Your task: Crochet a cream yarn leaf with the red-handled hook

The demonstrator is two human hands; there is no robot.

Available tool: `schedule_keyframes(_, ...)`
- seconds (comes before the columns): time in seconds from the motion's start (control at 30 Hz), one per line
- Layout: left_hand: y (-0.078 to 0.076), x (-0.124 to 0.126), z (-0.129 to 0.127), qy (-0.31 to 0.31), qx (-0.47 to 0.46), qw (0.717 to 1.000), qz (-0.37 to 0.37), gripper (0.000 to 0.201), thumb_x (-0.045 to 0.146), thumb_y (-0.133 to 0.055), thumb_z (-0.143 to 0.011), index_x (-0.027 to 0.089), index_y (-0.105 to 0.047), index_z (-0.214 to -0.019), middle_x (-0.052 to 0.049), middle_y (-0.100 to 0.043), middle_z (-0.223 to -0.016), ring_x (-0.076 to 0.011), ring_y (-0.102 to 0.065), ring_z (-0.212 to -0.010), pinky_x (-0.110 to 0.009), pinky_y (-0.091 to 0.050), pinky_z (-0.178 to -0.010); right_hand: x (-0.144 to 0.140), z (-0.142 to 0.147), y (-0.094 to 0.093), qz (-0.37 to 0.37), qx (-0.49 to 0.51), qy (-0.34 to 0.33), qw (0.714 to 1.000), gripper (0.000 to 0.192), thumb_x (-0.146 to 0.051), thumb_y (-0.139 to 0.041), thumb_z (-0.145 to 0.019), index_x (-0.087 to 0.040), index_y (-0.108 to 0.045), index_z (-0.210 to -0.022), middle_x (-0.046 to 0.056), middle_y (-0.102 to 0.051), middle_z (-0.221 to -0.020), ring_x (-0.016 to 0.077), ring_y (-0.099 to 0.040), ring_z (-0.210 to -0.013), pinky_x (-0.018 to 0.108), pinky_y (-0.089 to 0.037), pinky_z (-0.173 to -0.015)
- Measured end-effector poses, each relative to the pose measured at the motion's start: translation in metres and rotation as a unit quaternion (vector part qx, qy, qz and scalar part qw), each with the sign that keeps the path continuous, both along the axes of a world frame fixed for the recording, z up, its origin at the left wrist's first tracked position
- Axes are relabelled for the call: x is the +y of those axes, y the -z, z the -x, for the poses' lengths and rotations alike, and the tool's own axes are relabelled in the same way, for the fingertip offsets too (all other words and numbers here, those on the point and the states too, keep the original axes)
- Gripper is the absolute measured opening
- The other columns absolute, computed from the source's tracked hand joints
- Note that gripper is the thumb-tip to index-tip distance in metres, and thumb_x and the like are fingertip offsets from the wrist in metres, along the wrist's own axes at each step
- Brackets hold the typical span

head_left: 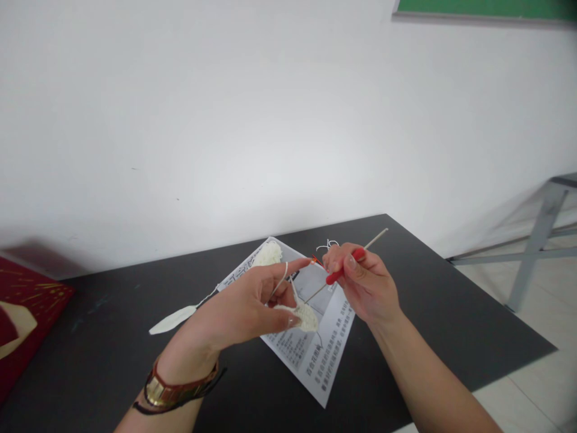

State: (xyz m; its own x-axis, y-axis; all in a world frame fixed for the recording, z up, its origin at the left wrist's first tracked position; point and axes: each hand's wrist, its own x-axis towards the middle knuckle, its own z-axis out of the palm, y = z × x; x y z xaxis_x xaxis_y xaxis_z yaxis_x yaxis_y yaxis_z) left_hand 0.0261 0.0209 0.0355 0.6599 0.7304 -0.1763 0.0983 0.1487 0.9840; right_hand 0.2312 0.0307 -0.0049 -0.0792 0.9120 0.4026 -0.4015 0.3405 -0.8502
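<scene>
Between the thumb and fingers of my left hand is a small cream crochet piece. A strand of cream yarn loops over its stretched index finger. My right hand grips the red handle of a crochet hook. The hook's thin metal shaft slants down to the crochet piece, but its very tip is hidden there. Below both hands lies a printed sheet with text and a picture. A ball of cream yarn rests on the sheet's far corner, behind my left hand.
A pointed cream piece with a yarn tail lies on the black table, left of the sheet. At the left edge is a red object with gold marks. White wall rises behind; a grey metal frame stands at right.
</scene>
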Motion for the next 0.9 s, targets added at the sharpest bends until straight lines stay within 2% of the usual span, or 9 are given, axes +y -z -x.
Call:
schedule_keyframes(0.23, 0.000, 0.000, -0.001, -0.002, 0.027, 0.999, -0.021, 0.073, 0.012, -0.068, -0.074, 0.027, -0.043, -0.140, 0.005, -0.052, -0.069, -0.0113, -0.043, -0.061, -0.026, -0.031, -0.058, -0.001, -0.003, -0.001, -0.019, -0.014, -0.017, 1.000, 0.023, -0.038, -0.065, -0.082, -0.021, -0.068, -0.066, 0.001, -0.055, -0.060, 0.0168, -0.052, -0.060, 0.030, -0.038, -0.052)
schedule_keyframes(0.4, -0.001, -0.001, -0.003, -0.007, 0.065, 0.997, -0.043, 0.071, 0.013, -0.064, -0.075, 0.024, -0.042, -0.141, 0.005, -0.049, -0.068, -0.0123, -0.043, -0.061, -0.027, -0.032, -0.058, -0.003, -0.007, -0.001, -0.087, -0.061, 0.022, 0.994, 0.022, -0.038, -0.065, -0.083, -0.022, -0.070, -0.069, 0.004, -0.060, -0.062, 0.0175, -0.051, -0.059, 0.032, -0.040, -0.051)
schedule_keyframes(0.57, -0.002, 0.000, -0.006, -0.032, 0.133, 0.986, -0.091, 0.074, 0.014, -0.062, -0.074, 0.020, -0.038, -0.144, 0.005, -0.050, -0.067, -0.0135, -0.047, -0.061, -0.027, -0.037, -0.059, -0.011, -0.009, -0.003, -0.172, -0.134, 0.058, 0.974, 0.018, -0.033, -0.061, -0.086, -0.023, -0.072, -0.077, 0.004, -0.063, -0.063, 0.0195, -0.053, -0.065, 0.035, -0.043, -0.058)
schedule_keyframes(0.63, -0.001, 0.000, -0.008, -0.049, 0.182, 0.974, -0.127, 0.074, 0.015, -0.061, -0.074, 0.018, -0.037, -0.144, 0.005, -0.053, -0.067, -0.0139, -0.049, -0.060, -0.027, -0.038, -0.058, -0.015, -0.009, -0.005, -0.201, -0.185, 0.072, 0.959, 0.014, -0.030, -0.061, -0.087, -0.023, -0.071, -0.082, 0.004, -0.064, -0.065, 0.0201, -0.054, -0.068, 0.036, -0.043, -0.061)
schedule_keyframes(0.73, 0.002, 0.001, -0.011, -0.088, 0.233, 0.952, -0.175, 0.071, 0.017, -0.059, -0.076, 0.017, -0.038, -0.144, 0.004, -0.054, -0.067, -0.0142, -0.049, -0.059, -0.026, -0.037, -0.055, -0.019, -0.007, -0.009, -0.280, -0.255, 0.085, 0.922, 0.009, -0.023, -0.060, -0.086, -0.022, -0.069, -0.087, 0.003, -0.066, -0.069, 0.0194, -0.055, -0.068, 0.037, -0.045, -0.064)
schedule_keyframes(0.83, 0.005, 0.004, -0.013, -0.128, 0.234, 0.941, -0.207, 0.065, 0.017, -0.059, -0.076, 0.016, -0.045, -0.140, 0.004, -0.052, -0.065, -0.0143, -0.048, -0.059, -0.027, -0.037, -0.056, -0.020, -0.002, -0.011, -0.371, -0.296, 0.100, 0.875, 0.009, -0.016, -0.059, -0.085, -0.019, -0.065, -0.091, 0.004, -0.068, -0.069, 0.0170, -0.057, -0.062, 0.038, -0.047, -0.066)
schedule_keyframes(0.9, 0.007, 0.007, -0.013, -0.159, 0.209, 0.943, -0.202, 0.064, 0.017, -0.060, -0.075, 0.015, -0.048, -0.137, 0.005, -0.051, -0.064, -0.0139, -0.047, -0.059, -0.026, -0.036, -0.056, -0.021, 0.000, -0.009, -0.415, -0.321, 0.123, 0.842, 0.011, -0.016, -0.060, -0.085, -0.017, -0.064, -0.095, 0.005, -0.069, -0.070, 0.0166, -0.058, -0.060, 0.037, -0.048, -0.063)
